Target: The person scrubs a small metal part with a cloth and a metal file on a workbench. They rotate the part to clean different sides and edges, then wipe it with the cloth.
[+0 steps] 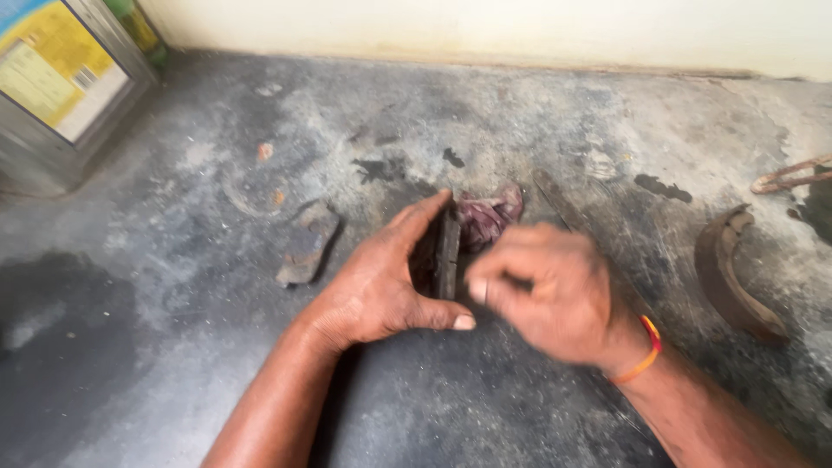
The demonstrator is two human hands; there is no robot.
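My left hand (381, 282) holds a dark flat metal piece (445, 253) upright on edge on the stained concrete floor, fingers curled over its top and thumb underneath. Right beside that piece is my right hand (542, 290), blurred, its fingers bent toward the face of the metal; whether it holds anything is unclear. It wears an orange band at the wrist. A crumpled dark purplish rag (488, 214) lies just behind the piece.
A flat dark worn piece (305, 243) lies on the floor to the left. At the right lies a curved rusty metal shoe (732, 277), with a thin rusty curved part (789, 176) beyond it. A square metal tin (61, 82) stands at the back left by the wall.
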